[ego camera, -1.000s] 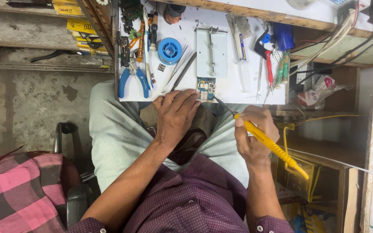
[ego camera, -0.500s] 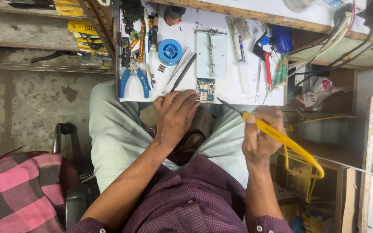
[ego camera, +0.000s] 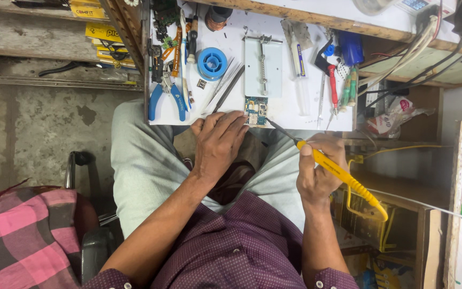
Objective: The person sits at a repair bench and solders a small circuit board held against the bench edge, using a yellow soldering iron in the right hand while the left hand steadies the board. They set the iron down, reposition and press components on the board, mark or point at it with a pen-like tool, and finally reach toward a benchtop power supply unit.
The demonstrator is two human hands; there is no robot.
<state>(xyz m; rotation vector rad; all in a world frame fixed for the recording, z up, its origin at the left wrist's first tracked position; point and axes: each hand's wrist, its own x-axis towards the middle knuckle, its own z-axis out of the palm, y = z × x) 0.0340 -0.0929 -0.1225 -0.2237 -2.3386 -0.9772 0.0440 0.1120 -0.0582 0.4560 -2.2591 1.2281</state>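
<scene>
Soldering iron (ego camera: 338,174), gripped in the right hand (ego camera: 319,171), now tips down nearer the circuit board (ego camera: 255,111) at the white worktop's (ego camera: 295,112) edge; left hand (ego camera: 217,144), holding nothing, fingertips beside the board.

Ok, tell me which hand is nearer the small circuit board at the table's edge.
Left. The left hand has fingertips touching the circuit board; the right hand sits lower right of it, and only its yellow soldering iron points toward the board.

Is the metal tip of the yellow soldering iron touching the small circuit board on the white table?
Cannot tell. In the head view, the soldering iron tip ends right at the circuit board edge, but from above, contact or a small gap looks the same.
</scene>
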